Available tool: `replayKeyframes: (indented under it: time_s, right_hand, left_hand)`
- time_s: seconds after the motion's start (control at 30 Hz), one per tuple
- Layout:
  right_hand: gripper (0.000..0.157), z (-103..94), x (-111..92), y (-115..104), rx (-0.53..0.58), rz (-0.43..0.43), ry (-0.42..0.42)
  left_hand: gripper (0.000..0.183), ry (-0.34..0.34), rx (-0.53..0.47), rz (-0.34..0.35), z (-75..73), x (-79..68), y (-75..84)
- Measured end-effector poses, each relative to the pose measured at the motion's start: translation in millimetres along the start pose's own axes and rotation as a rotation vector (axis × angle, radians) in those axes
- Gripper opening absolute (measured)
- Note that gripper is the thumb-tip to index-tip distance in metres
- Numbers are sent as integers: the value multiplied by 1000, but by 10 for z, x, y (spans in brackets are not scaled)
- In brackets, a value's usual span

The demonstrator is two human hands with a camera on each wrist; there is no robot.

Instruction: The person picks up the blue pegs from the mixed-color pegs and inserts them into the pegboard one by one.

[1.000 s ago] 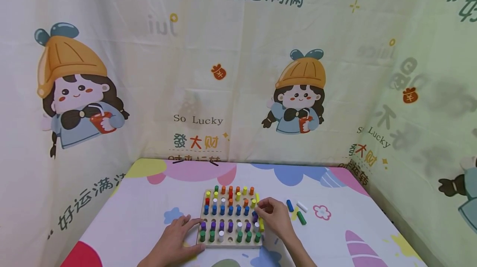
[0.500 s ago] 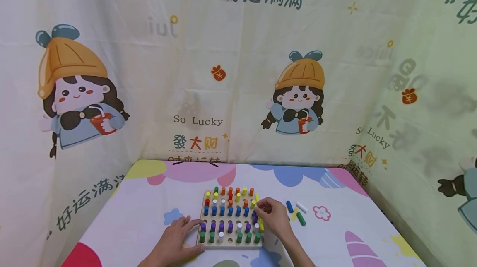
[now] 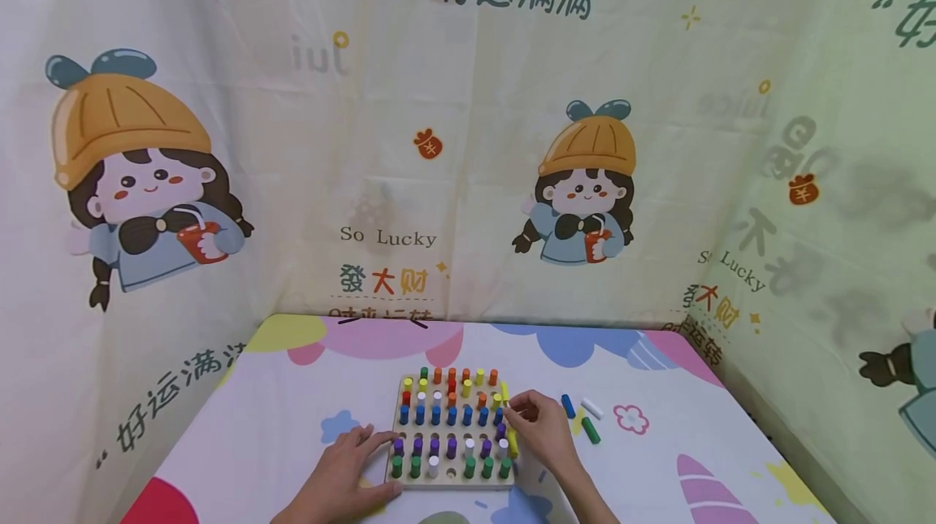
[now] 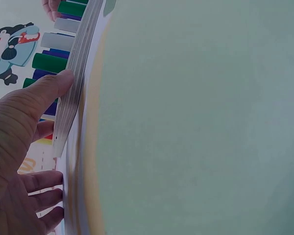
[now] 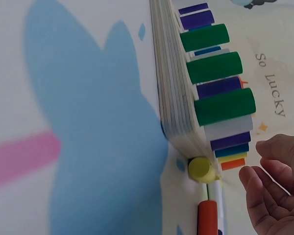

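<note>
A wooden pegboard [image 3: 452,485] carries rows of coloured pegs on the table. My left hand [image 3: 344,467] steadies its near left corner. In the left wrist view, the thumb [image 4: 63,81] presses the front edge while the other fingers extend past the left side. At the board's right edge is my right hand [image 3: 539,424], fingertips beside a blue peg [image 3: 499,417] that stands at the end of the blue row. The right wrist view shows thumb and forefinger apart, holding nothing. Near this hand, a yellow peg [image 3: 513,444] lies along the board's right side.
To the right lie a loose blue peg [image 3: 568,406], a white peg [image 3: 592,408] and a green peg [image 3: 591,430]. An orange peg [image 5: 207,218] appears beyond the board's corner in the right wrist view. Printed curtains [image 3: 483,207] hang behind the table.
The right fingers have let go of the blue peg and moved slightly right, leaving it standing in its row. The left hand has stayed in place.
</note>
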State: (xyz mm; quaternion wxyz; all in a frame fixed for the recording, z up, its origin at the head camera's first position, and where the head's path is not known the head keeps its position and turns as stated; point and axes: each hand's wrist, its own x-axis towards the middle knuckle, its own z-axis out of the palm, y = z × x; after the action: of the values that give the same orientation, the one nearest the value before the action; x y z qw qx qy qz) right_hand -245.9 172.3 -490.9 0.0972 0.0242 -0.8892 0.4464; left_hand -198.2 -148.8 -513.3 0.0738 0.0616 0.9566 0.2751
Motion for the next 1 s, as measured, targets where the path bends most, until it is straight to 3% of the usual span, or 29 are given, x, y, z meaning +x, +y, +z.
replayKeyframes:
  time_s: [0.7, 1.0]
  right_hand:
    - [13, -215, -83, 319, -38, 44, 66]
    - [10, -329, -78, 377, -45, 30, 150]
  left_hand:
    - [79, -9, -12, 14, -5, -29, 31]
    - [78, 25, 12, 21, -27, -45, 32]
